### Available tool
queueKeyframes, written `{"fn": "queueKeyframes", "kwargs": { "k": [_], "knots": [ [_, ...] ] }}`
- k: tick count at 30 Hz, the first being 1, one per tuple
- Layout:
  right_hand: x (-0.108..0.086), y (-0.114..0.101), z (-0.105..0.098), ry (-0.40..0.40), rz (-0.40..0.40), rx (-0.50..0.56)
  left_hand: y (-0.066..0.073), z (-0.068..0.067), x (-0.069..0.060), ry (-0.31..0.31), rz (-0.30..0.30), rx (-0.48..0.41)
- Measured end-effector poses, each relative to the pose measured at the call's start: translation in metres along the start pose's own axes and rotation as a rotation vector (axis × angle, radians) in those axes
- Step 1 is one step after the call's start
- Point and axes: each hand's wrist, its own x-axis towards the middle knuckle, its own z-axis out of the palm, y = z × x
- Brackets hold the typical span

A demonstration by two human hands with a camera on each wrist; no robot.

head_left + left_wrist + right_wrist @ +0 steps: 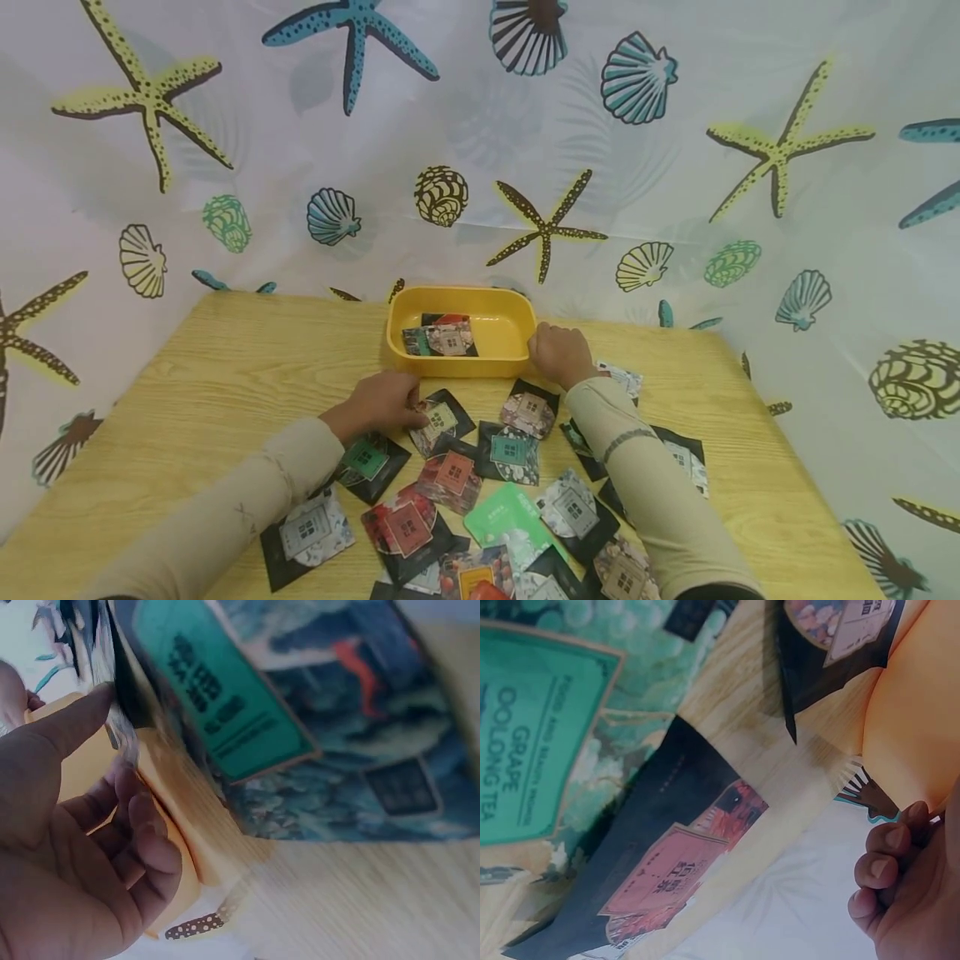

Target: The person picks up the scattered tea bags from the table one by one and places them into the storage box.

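In the head view, my left hand [378,404] pinches the edge of a dark packet with a pale label [441,419], just in front of the yellow bin [465,367]. The left wrist view shows thumb and fingers of the left hand [82,825] on a packet's edge, and a green-labelled packet [337,735] close by. At the bin's right end, my right hand [561,354] grips the rim; in the right wrist view, the curled fingers of the right hand [904,877] are at the yellow wall [915,712]. A few packets [450,339] lie in the bin's left half.
Several flat packets, among them a red-labelled one [407,529], a green one [510,521] and a grey-labelled one [306,529], lie spread over the wooden table [247,375] between and under the forearms. A patterned cloth [465,117] hangs behind the table.
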Motion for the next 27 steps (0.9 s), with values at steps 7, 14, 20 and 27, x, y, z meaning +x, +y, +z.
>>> {"fn": "queueKeyframes", "kwargs": {
  "k": [7, 14, 20, 27],
  "knots": [
    [0.0, 0.001, 0.002, -0.002, 0.028, -0.017, -0.001, 0.001, -0.002, -0.022, -0.008, -0.144],
    [0.003, 0.0, 0.003, -0.019, 0.039, -0.01, 0.004, -0.024, -0.001, -0.041, 0.087, -0.421],
    [0.004, -0.003, 0.0, -0.011, 0.037, -0.009, 0.014, -0.059, 0.009, 0.083, 0.199, -0.743],
    [0.0, -0.002, -0.002, -0.028, 0.042, -0.004, 0.021, -0.061, 0.037, 0.237, 0.052, -0.771]
  ]
}}
